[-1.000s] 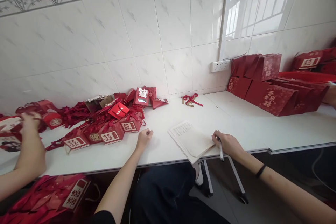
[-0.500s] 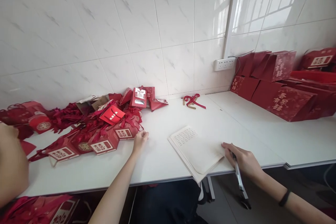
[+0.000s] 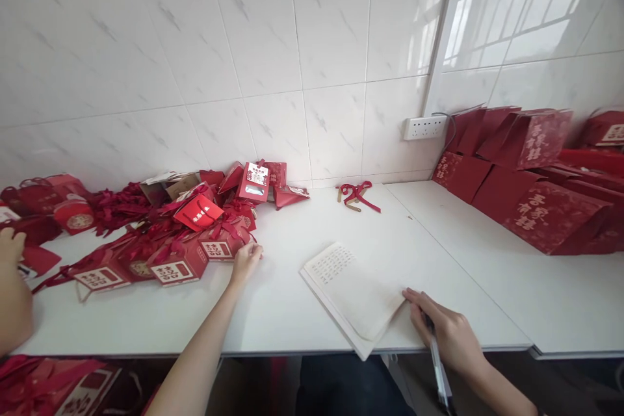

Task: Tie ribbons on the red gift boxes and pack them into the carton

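Note:
My left hand [image 3: 246, 262] is closed, its fingertips pinched together at the right end of a red gift box [image 3: 220, 248] with a white label and ribbon. A bit of red shows at the fingertips, too small to name. My right hand [image 3: 451, 331] has a pen [image 3: 437, 370] tucked in it, pointing down past the table edge. Its thumb and forefinger touch the right edge of an open notebook [image 3: 363, 296]. Several rows of handwriting fill the page's upper left. The notebook's near corner reaches the table's front edge.
Red boxes and ribbons [image 3: 127, 208] are heaped on the left of the white table [image 3: 273, 318]. Another person's hand [image 3: 12, 286] is at the far left. Loose ribbons [image 3: 358, 196] lie near the wall. Large red bags [image 3: 550, 208] stand at the right, beside a socket strip [image 3: 425, 128].
The view has shifted, so the table things appear further left. My hands keep their places at the box and the notebook. The other person's hand at far left has moved lower.

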`<action>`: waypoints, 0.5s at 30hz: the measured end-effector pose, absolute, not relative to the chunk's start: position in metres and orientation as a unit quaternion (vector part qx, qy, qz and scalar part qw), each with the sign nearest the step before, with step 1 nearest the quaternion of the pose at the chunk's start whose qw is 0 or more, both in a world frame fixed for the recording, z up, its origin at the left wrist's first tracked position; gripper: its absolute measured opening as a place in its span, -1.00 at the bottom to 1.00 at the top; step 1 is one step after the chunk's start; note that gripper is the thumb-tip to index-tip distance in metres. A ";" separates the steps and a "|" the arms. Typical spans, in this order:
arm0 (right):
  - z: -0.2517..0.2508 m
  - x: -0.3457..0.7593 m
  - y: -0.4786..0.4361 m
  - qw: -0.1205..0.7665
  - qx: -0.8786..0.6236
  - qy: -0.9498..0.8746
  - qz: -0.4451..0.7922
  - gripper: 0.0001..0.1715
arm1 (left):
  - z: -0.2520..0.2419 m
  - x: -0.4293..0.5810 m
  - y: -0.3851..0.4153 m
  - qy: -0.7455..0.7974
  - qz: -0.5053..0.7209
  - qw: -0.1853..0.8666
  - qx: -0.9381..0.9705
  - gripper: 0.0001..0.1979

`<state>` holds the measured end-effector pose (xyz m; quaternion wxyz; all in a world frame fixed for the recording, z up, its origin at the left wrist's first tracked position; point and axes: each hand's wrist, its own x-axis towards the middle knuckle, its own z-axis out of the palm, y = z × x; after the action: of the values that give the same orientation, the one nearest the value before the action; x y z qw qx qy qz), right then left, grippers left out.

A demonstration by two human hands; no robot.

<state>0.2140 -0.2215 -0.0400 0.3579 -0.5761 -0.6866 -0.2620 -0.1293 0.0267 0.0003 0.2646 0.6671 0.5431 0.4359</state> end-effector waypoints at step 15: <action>-0.046 0.216 -0.224 0.442 -0.556 -0.657 -0.252 -0.73 | 0.007 -0.108 0.000 0.587 0.330 0.112 0.731 -0.92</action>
<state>0.2156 -0.2239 -0.0459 0.4423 -0.5564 -0.6566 -0.2525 -0.1078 0.0003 0.0074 0.1120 0.7309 0.5869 0.3300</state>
